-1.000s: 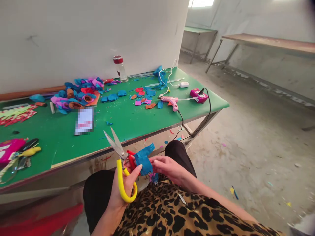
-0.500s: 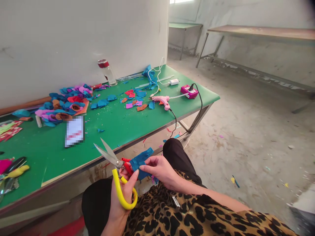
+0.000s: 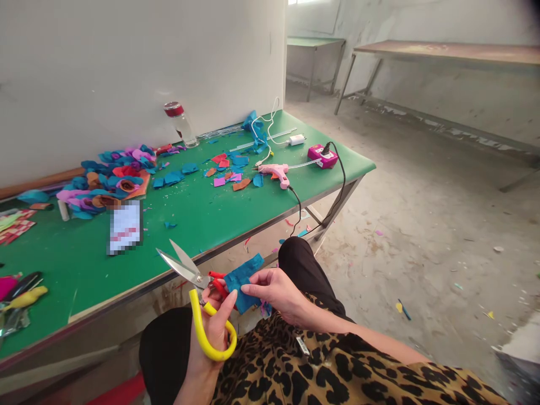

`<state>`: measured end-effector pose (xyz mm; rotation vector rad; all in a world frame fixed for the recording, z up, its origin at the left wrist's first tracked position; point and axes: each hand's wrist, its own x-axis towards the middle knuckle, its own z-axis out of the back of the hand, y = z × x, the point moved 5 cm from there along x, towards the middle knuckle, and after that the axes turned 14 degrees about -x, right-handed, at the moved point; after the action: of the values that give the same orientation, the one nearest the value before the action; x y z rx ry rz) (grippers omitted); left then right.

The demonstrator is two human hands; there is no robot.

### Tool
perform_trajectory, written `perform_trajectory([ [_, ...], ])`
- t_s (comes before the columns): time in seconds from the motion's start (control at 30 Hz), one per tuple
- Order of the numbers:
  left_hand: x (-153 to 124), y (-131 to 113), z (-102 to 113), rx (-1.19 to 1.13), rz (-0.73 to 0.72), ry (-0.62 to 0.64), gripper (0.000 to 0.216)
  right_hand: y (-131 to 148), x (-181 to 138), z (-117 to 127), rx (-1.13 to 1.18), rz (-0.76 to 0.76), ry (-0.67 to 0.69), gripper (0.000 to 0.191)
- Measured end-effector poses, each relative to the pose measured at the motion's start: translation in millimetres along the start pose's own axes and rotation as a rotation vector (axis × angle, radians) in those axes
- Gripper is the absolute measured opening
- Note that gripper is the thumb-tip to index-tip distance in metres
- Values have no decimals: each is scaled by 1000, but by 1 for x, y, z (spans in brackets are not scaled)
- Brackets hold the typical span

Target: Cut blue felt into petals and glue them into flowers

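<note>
My left hand [image 3: 218, 323] is closed around a pair of scissors [image 3: 198, 278], with one yellow handle and one red handle. The blades stand apart and point up and left, near the table's front edge. Above my lap is a piece of blue crepe paper [image 3: 240, 274], apparently folded or layered. My right hand [image 3: 280, 295] pinches it between thumb and fingers, while my left thumb and fingertips also touch its near left side. Some right-hand fingers are partly hidden.
On the green table [image 3: 194, 214] lie a pink glue gun [image 3: 276, 170], a purple power adapter [image 3: 323, 156], paper scraps, a phone [image 3: 125, 228], a red-lidded bottle [image 3: 181, 125] and a bundle of crepe flowers [image 3: 112, 180]. A black cord [image 3: 343, 174] hangs over the edge.
The view has shifted slightly. The blue paper is spread a little flatter between my hands, and both hands keep their holds.
</note>
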<state>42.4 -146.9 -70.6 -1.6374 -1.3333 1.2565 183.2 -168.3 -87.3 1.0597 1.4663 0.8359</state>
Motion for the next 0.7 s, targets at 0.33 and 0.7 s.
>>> perform_trajectory([
  [0.33,-4,3,-3,-41,-9,15,46,1,-2,1,45,2,4,40],
  [0.7,-3,5,2,60,-11,56,43,-1,-1,0,45,-23,14,41],
])
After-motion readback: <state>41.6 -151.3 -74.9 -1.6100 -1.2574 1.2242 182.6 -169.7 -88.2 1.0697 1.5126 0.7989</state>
